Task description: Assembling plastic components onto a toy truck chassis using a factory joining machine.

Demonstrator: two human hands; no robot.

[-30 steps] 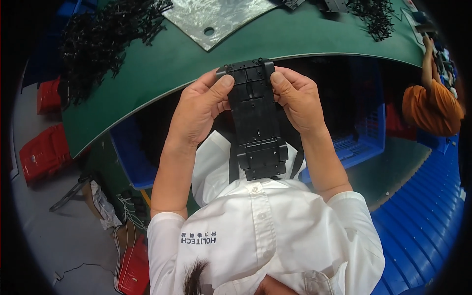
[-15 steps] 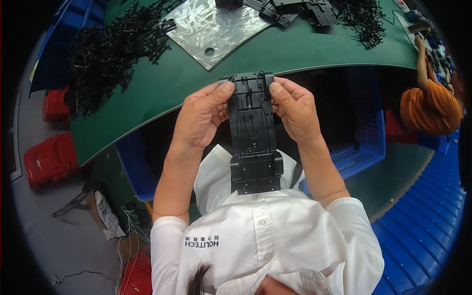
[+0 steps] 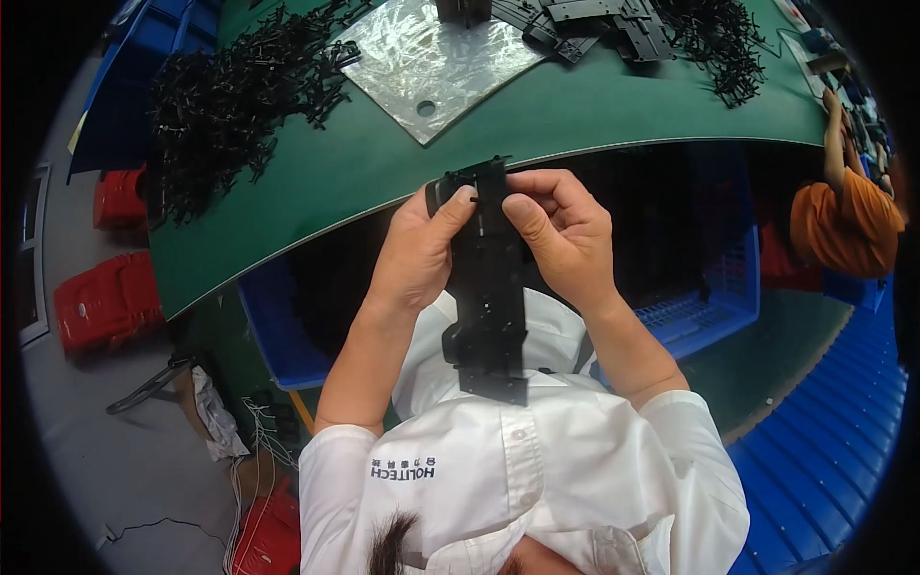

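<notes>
Between my hands, in front of the white shirt, hangs a long black moulded plastic panel (image 3: 489, 297), turned partly edge-on. My left hand (image 3: 422, 240) grips its upper left edge, the thumb lying on the face. At the upper right edge my right hand (image 3: 565, 230) pinches it between thumb and bent fingers. The fingertips behind the panel are hidden. Its lower end hangs free near the shirt buttons and looks slightly blurred.
A green table (image 3: 316, 206) spans the far side, with a metal plate (image 3: 431, 72), heaps of small black parts (image 3: 220, 125) and more black panels (image 3: 613, 24). Blue crates (image 3: 733, 259) stand below. Red chairs (image 3: 110, 302) are at left; a co-worker in an orange top (image 3: 843, 225) is at right.
The panel has turned from facing me squarely to partly edge-on, and its upper end sits slightly lower in view. Both hands keep hold. The whole surroundings have shifted a little right and down.
</notes>
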